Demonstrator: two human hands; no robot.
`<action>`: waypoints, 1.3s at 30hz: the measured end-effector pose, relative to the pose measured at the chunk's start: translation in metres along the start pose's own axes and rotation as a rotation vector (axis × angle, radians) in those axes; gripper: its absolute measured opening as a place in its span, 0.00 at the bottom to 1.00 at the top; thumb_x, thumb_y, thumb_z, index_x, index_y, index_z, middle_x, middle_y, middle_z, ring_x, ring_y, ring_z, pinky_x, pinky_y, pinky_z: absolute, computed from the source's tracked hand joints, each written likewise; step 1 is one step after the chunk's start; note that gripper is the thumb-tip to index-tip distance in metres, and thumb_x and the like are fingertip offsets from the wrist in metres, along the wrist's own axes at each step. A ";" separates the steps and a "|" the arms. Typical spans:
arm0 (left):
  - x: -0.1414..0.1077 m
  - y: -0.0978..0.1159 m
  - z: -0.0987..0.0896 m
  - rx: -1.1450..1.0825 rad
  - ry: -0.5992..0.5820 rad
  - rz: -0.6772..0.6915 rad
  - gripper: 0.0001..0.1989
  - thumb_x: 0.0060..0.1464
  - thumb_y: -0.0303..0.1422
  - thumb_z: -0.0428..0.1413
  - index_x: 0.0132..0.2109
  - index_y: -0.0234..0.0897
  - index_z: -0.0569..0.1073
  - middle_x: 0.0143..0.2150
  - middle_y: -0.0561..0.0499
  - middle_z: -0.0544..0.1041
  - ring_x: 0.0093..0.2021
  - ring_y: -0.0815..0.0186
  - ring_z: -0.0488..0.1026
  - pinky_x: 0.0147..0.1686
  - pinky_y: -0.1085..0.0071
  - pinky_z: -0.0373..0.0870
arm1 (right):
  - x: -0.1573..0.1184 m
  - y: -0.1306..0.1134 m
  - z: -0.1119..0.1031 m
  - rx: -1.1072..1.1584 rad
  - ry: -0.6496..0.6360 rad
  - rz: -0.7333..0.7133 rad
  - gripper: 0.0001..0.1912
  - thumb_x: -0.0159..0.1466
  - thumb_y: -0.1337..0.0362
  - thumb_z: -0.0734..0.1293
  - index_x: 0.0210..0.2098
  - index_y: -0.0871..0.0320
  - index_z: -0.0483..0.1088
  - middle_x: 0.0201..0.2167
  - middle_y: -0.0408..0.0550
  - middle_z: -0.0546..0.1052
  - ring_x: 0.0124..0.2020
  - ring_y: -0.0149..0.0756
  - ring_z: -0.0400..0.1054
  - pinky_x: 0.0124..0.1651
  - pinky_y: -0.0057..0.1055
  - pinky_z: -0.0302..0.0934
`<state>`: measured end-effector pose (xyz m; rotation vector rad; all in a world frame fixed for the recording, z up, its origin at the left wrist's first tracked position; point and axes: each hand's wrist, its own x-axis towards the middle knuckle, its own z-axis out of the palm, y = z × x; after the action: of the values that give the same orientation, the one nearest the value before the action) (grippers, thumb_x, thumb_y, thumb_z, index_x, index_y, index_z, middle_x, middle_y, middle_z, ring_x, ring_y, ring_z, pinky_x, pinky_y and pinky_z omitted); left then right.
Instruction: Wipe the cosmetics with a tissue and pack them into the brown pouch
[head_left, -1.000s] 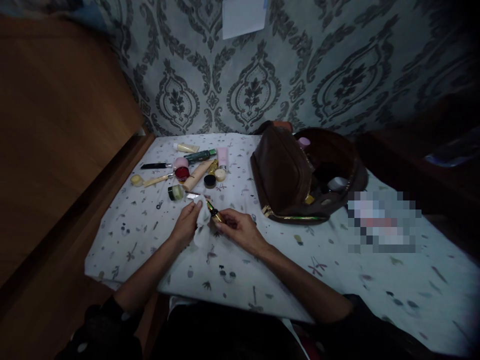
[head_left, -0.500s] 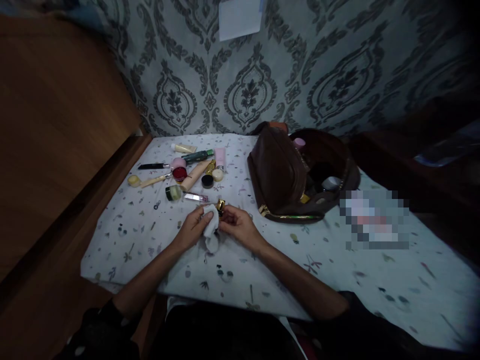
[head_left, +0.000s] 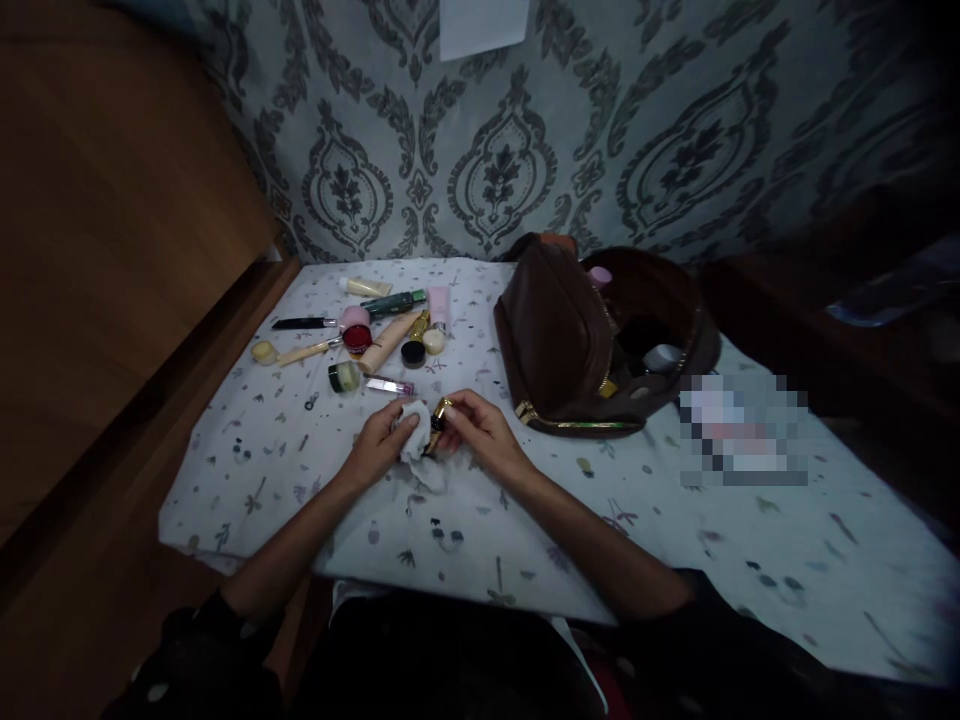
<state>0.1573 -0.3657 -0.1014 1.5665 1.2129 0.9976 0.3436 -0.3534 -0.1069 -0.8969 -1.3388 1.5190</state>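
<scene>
My left hand (head_left: 381, 440) is closed on a crumpled white cloth (head_left: 414, 432), its thumb pressed on top. Close beside it, my right hand (head_left: 480, 432) grips a small gold and black item (head_left: 441, 412) between thumb and fingers. The cloth touches the lower left side of that item, and its lower part is partly hidden by cloth and fingers. Just beyond my hands lies a slim pinkish tube (head_left: 388, 385), with a green-lidded jar (head_left: 345, 377) to its left.
Behind my hands lie a black round lid (head_left: 413, 353), a red jar (head_left: 357, 340), a beige tube (head_left: 388, 342), a brush (head_left: 309, 352) and several other cosmetics. An open brown bag (head_left: 559, 330) stands at the right. A wooden panel (head_left: 112, 200) borders the left side.
My right hand has shifted its fingers up around the gold and black item, which is tilted and shows more. The cloth in my left hand has moved slightly left and changed shape. The view has tipped down a little.
</scene>
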 end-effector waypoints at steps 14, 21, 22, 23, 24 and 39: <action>-0.002 0.008 -0.005 0.025 0.198 0.048 0.17 0.58 0.41 0.55 0.50 0.36 0.74 0.46 0.46 0.76 0.49 0.58 0.72 0.51 0.64 0.67 | 0.004 0.005 -0.004 0.014 0.029 -0.042 0.24 0.57 0.45 0.71 0.42 0.56 0.68 0.26 0.40 0.72 0.24 0.30 0.69 0.26 0.27 0.63; -0.010 0.012 0.005 0.297 -0.031 0.306 0.21 0.62 0.38 0.53 0.60 0.38 0.70 0.56 0.41 0.68 0.59 0.55 0.66 0.59 0.60 0.62 | 0.005 0.005 -0.005 0.016 0.022 -0.076 0.19 0.57 0.50 0.72 0.41 0.56 0.71 0.28 0.41 0.73 0.24 0.29 0.66 0.28 0.28 0.63; -0.011 0.012 0.006 0.326 -0.041 0.320 0.21 0.63 0.38 0.52 0.60 0.38 0.70 0.56 0.41 0.68 0.58 0.55 0.67 0.58 0.61 0.64 | 0.005 0.005 -0.005 0.024 0.031 -0.073 0.19 0.56 0.50 0.72 0.41 0.56 0.71 0.29 0.41 0.73 0.24 0.29 0.66 0.27 0.27 0.63; -0.011 0.012 0.007 0.347 -0.047 0.326 0.20 0.63 0.37 0.51 0.60 0.38 0.70 0.55 0.41 0.69 0.57 0.56 0.67 0.57 0.61 0.65 | 0.005 0.005 -0.005 0.032 0.042 -0.069 0.19 0.56 0.50 0.73 0.40 0.56 0.71 0.28 0.40 0.73 0.24 0.28 0.66 0.27 0.27 0.63; -0.012 0.012 0.006 0.361 -0.056 0.324 0.20 0.63 0.37 0.51 0.60 0.38 0.70 0.54 0.42 0.69 0.55 0.56 0.68 0.56 0.61 0.66 | 0.005 0.005 -0.005 0.038 0.052 -0.064 0.19 0.55 0.50 0.73 0.39 0.56 0.71 0.27 0.40 0.73 0.23 0.28 0.65 0.27 0.27 0.63; -0.027 0.012 -0.018 0.671 -0.159 0.225 0.10 0.64 0.38 0.50 0.36 0.38 0.68 0.39 0.49 0.68 0.40 0.62 0.68 0.40 0.67 0.66 | 0.006 0.008 -0.008 -0.018 0.136 -0.017 0.21 0.55 0.52 0.72 0.44 0.57 0.72 0.22 0.36 0.68 0.21 0.27 0.63 0.25 0.26 0.58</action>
<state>0.1384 -0.3910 -0.0868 2.2958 1.3555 0.6026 0.3480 -0.3453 -0.1163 -0.9796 -1.2607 1.4091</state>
